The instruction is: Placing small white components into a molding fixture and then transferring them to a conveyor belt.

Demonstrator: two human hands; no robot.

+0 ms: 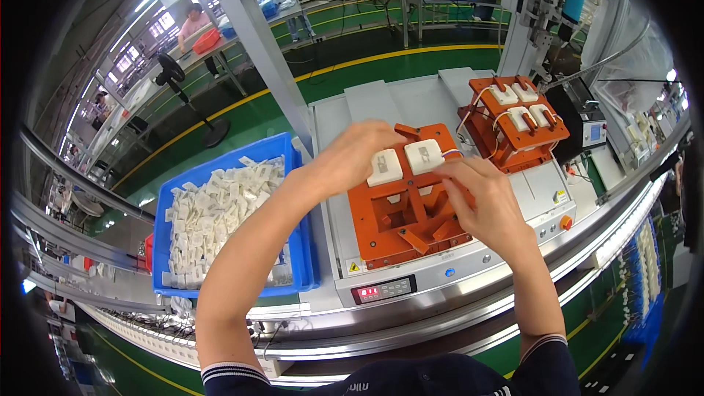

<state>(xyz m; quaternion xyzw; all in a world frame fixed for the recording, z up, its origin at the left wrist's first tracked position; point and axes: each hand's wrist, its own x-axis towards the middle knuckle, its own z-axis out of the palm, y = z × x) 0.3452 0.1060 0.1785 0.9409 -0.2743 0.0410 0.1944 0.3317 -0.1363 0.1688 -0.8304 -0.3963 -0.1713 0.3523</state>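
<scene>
On the orange fixture [367, 209] in front of me, two square white plastic cases sit side by side at its far end. My left hand [356, 154] is closed at the left white case [384, 168], fingers along its far edge; the thumb is mostly hidden. My right hand [480, 191] hovers at the near right corner of the right white case [424, 157], thumb and forefinger apart. Thin coloured wires [452, 152] come out of that case beside the right fingers. The fixture's nearer pockets hold no white case.
A blue bin [308, 249] heaped with small white bagged parts [220, 209] stands at left. A second orange fixture [513, 132] bearing several white cases sits at back right. The grey machine's front has a lit display panel [383, 290] and a red button [565, 223]. A metal post [268, 59] rises behind.
</scene>
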